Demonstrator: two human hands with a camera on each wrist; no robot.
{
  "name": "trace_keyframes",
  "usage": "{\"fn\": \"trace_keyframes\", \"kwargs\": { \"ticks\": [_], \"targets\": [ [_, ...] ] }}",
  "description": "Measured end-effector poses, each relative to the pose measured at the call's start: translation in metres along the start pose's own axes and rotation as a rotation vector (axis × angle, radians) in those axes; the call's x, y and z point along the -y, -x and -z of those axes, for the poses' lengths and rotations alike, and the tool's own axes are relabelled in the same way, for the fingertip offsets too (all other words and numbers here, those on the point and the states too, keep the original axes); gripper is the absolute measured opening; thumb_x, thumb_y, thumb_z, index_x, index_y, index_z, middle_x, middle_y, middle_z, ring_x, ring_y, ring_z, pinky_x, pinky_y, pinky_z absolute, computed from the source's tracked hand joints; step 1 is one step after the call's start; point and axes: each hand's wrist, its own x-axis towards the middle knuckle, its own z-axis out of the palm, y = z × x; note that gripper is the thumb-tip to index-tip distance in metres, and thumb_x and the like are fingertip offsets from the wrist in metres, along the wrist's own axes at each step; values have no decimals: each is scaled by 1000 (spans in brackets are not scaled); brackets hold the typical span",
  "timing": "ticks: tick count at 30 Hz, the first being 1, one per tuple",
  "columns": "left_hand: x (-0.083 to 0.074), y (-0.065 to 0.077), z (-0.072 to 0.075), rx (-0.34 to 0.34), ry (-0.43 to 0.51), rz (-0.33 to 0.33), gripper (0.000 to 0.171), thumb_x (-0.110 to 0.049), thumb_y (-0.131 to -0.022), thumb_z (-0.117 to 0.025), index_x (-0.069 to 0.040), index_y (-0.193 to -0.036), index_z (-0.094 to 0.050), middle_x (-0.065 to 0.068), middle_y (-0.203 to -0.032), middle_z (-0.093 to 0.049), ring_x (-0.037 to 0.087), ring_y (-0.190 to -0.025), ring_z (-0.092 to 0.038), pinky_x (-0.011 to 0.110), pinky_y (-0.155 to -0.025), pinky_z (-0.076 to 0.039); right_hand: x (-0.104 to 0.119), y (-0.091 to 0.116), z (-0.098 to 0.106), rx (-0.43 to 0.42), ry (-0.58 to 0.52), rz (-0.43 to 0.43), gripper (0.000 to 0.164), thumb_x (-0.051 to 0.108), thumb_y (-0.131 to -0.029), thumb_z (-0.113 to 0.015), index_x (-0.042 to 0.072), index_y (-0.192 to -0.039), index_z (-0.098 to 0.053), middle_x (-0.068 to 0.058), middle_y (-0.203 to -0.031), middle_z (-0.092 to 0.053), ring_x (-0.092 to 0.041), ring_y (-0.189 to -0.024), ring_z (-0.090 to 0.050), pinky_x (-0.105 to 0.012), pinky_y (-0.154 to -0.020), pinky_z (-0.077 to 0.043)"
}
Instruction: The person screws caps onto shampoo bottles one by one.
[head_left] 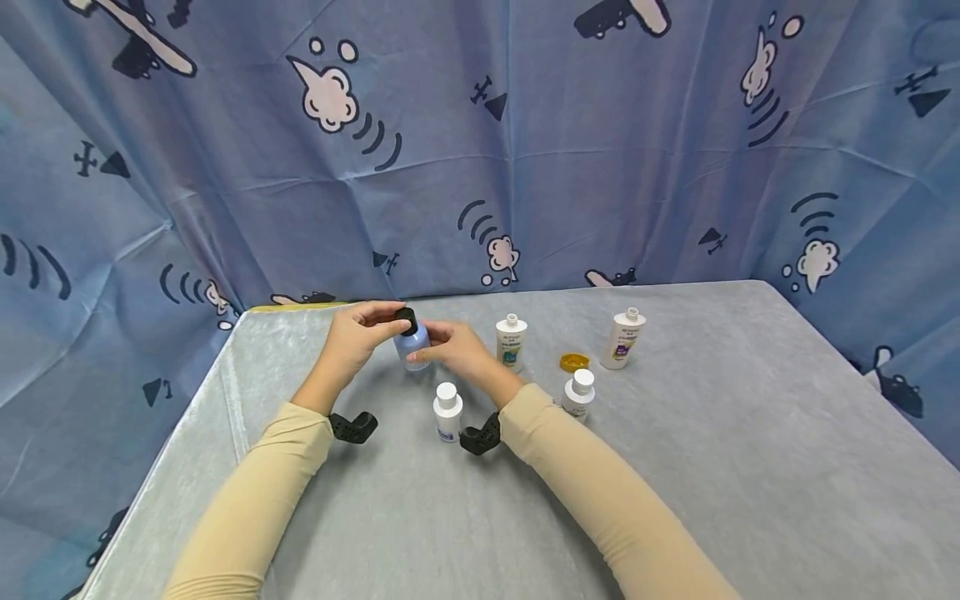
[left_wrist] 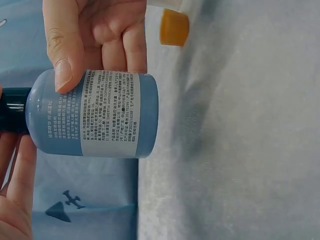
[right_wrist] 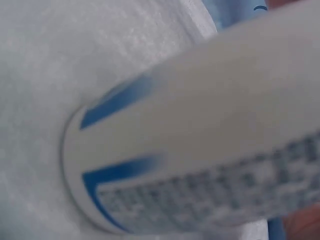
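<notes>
A light blue bottle (head_left: 412, 347) with a black cap (head_left: 407, 317) is between both hands, tilted a little. My left hand (head_left: 358, 337) pinches the black cap from the left side. My right hand (head_left: 461, 350) grips the bottle's body, thumb across its front. In the left wrist view, a white printed label (left_wrist: 111, 114) covers part of the body, and the cap is partly cut off by the frame's edge. Nearest below the right hand, a white bottle (head_left: 447, 414) with a white cap stands upright; its side fills most of the right wrist view, hiding the right hand's grip there.
Two open-necked white bottles, one near the right hand (head_left: 511, 343) and another farther right (head_left: 622, 339), stand at the back. A yellow cap (head_left: 574, 362) lies between them. One more white-capped bottle (head_left: 578, 395) stands beside the right sleeve. A patterned blue curtain (head_left: 585, 183) hangs behind the table.
</notes>
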Motion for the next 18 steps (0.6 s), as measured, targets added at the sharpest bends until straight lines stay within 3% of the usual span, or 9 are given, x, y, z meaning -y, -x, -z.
{"fn": "trace_keyframes", "kwargs": {
  "ticks": [8, 18],
  "targets": [
    [11, -2, -3, 1, 5, 36, 43, -23, -85, -80, -7, -124, -69, 8, -119, -72, 3, -101, -65, 25, -94, -50, -8, -2, -3, -12, 13, -46, 61, 9, -82, -80, 6, -139, -58, -14, -136, -63, -26, -129, -58, -37, -110, -47],
    [16, -4, -5, 17, 19, 43, 43, -21, -86, -79, -7, -124, -69, 13, -123, -69, 6, -105, -65, 23, -93, -51, -13, -5, -3, -14, 10, -89, 64, 9, -83, -80, 5, -141, -55, -13, -141, -59, -26, -133, -56, -38, -111, -45]
  ]
}}
